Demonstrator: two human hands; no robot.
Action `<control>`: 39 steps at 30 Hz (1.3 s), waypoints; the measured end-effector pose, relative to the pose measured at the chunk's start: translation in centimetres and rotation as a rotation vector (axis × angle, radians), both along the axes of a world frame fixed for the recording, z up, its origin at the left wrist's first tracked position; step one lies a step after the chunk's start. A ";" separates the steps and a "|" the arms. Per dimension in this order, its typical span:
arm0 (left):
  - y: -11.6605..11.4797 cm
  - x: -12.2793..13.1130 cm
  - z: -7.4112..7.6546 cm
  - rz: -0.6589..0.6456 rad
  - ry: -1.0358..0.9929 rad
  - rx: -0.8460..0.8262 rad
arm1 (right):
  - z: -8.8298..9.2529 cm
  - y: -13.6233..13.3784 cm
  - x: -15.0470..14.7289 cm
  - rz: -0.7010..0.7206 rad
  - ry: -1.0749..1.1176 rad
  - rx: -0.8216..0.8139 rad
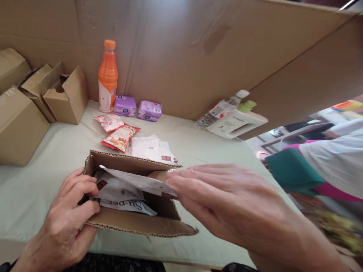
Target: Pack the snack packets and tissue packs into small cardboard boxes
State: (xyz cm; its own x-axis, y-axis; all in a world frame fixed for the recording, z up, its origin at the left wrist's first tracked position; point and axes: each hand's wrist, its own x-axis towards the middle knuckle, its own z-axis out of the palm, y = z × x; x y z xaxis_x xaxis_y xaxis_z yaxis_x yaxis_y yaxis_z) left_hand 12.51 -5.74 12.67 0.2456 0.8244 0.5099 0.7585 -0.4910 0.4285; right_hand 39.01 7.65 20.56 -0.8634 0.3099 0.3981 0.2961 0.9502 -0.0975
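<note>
Your left hand (66, 211) grips the cardboard box (141, 223); right hand (227, 204), fingers flat, presses white packets (121, 190) marked "Su-Der".

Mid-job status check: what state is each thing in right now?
cardboard box, open, held by left hand
white packets, inside box
orange bottle, upright, capped
clear bottle, lying down, capped
small carton, flaps open
snack packets, lying flat
right hand, fingers flat on those packets

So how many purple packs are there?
2. One purple pack sits beside the orange bottle at the cardboard wall; the other purple pack lies just right of it. More could be hidden inside the open box.
</note>
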 end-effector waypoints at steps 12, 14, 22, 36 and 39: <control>0.3 -0.2 -0.1 -0.054 -0.018 -0.026 | -4.6 2.1 -7.3 0.049 -0.700 -0.516; 0.4 0.0 -0.1 -0.041 -0.063 -0.033 | -4.0 2.1 -6.4 0.067 -0.710 -0.554; 0.6 -0.1 -0.2 -0.067 -0.087 -0.060 | -7.0 0.7 -6.4 0.050 -0.722 -0.415; 1.3 -0.1 0.5 -0.066 -0.022 -0.100 | -8.5 2.2 -4.3 0.039 -0.222 0.184; 1.6 -0.1 0.9 -0.084 0.017 -0.116 | -8.4 2.7 -4.0 0.144 -0.152 0.213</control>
State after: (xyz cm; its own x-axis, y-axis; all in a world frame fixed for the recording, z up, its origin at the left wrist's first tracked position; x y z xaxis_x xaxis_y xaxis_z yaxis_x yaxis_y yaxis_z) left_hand 12.37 -4.13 13.61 0.3239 0.8537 0.4078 0.7242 -0.5011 0.4738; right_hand 35.01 10.35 12.14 -0.9472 0.1038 0.3035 0.1532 0.9777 0.1437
